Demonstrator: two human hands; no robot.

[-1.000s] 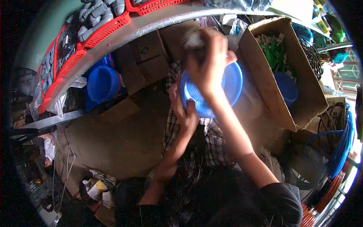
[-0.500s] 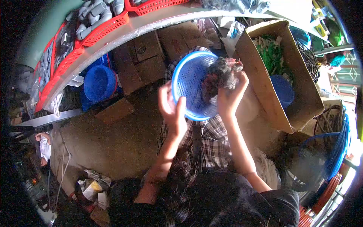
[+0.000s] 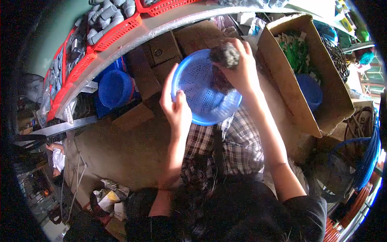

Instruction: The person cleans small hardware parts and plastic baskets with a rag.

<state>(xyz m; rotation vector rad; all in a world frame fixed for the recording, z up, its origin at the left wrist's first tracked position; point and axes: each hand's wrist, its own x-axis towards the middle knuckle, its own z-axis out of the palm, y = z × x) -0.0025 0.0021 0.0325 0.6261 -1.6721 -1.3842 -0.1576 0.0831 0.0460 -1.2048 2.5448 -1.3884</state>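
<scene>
My left hand (image 3: 176, 107) grips the near-left rim of a blue perforated plastic basket (image 3: 197, 94), thumb on the inside and fingers outside. The basket is tilted, its mouth turned up toward me. At its far right rim, my right hand (image 3: 242, 68) is closed around a dark grey, fuzzy wad of cloth (image 3: 229, 55). Part of the wad hangs in shadow inside the basket, so its lower end is hard to make out.
A cardboard box (image 3: 288, 90) at the right holds green bundles (image 3: 296, 56) and a blue tub (image 3: 309, 92). Another blue basket (image 3: 115, 88) sits at the left beneath a shelf of red crates (image 3: 115, 34) with grey pipe fittings. Coiled blue tubing (image 3: 369, 155) lies far right.
My right hand has moved up and turned over, carrying the grey wad toward the far rim. The basket has tilted and shifted slightly, still in my left hand. The view has shifted a little.
</scene>
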